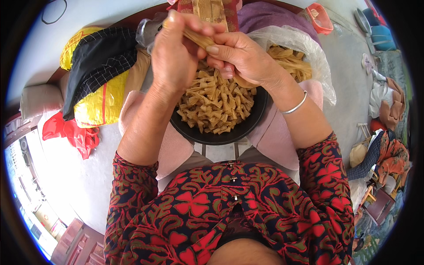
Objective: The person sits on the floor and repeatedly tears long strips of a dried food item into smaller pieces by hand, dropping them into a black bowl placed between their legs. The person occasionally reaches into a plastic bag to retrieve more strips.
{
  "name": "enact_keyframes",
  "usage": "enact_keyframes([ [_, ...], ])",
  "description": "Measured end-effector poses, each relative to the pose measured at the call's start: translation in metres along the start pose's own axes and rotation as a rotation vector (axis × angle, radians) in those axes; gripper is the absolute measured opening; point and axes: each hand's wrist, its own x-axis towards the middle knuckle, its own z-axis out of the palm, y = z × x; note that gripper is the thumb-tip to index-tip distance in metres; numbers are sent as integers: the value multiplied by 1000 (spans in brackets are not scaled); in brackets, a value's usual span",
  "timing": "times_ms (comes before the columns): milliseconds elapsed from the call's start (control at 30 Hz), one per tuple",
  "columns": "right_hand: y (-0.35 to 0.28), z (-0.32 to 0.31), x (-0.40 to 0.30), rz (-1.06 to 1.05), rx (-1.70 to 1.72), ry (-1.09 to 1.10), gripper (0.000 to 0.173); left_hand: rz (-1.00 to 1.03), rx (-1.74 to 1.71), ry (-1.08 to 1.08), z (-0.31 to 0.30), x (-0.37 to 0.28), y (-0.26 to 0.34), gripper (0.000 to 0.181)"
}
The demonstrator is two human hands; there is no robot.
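Note:
My left hand [177, 53] and my right hand [243, 54] meet above a round black basin [218, 140], with a folded tan strip [198, 38] gripped between them. The strip looks like dried tofu skin, though the picture does not settle it. Part of a tan piece hangs under my right palm. Many short knotted tan pieces [218, 102] fill the basin, and my wrists partly cover its sides. To the right, long loose tan strips [291, 63] lie in a clear plastic bag [319, 69]. The inner fingers of my left hand are partly hidden.
A wooden board [210, 13] on red cloth lies beyond my hands. Pink towels [172, 152] cover my knees. Yellow sacks [99, 106] under dark cloth stand left, near a red plastic bag [81, 135]. A red basket [319, 20] is at the upper right; clothes and stools lie far right.

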Motion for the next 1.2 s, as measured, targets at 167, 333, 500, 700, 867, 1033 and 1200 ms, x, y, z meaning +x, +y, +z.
enact_keyframes([
  [167,-17,7,-4,-99,-554,53,27,144,-174,-105,-21,11,40,35],
  [333,-27,10,-12,119,303,-119,23,663,434,214,-12,8,24,47],
  [500,-8,18,-10,-503,-557,152,37,681,762,-118,-14,-6,1,48],
  [700,-4,22,-14,-478,-961,423,16,71,553,-130,3,-23,0,35],
  [867,-3,13,-13,-208,-433,449,31,-152,747,-88,-5,-8,2,23],
  [1033,-14,16,-18,192,301,389,25,699,1148,-123,-10,-2,-10,8],
  [1200,-17,-2,-21,362,407,193,17,601,1084,-256,-14,-10,-5,2],
])
